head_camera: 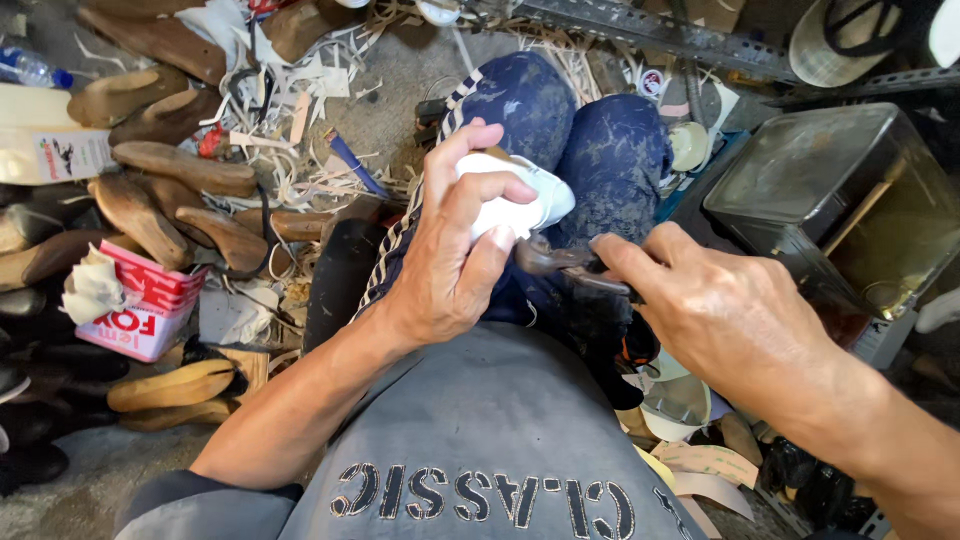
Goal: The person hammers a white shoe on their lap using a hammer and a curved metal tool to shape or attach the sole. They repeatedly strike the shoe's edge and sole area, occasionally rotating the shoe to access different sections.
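Gripping a white shoe upper (pixel 520 205) on the lap, left hand (pixel 455 260) is closed round it; right hand (pixel 715 315) squeezes pincers (pixel 560 260) at its edge. Looks mid-job, edge only partly pulled, approx.

White shoe piece (pixel 520 200) on lap, pincers (pixel 560 262) touching.

The person wears a grey T-shirt (pixel 480 440) with dark block lettering across the chest and short sleeves that leave both forearms bare. The trousers (pixel 570 130) are dark blue with a pale mottled print. A striped band (pixel 400 250) runs along the left leg.
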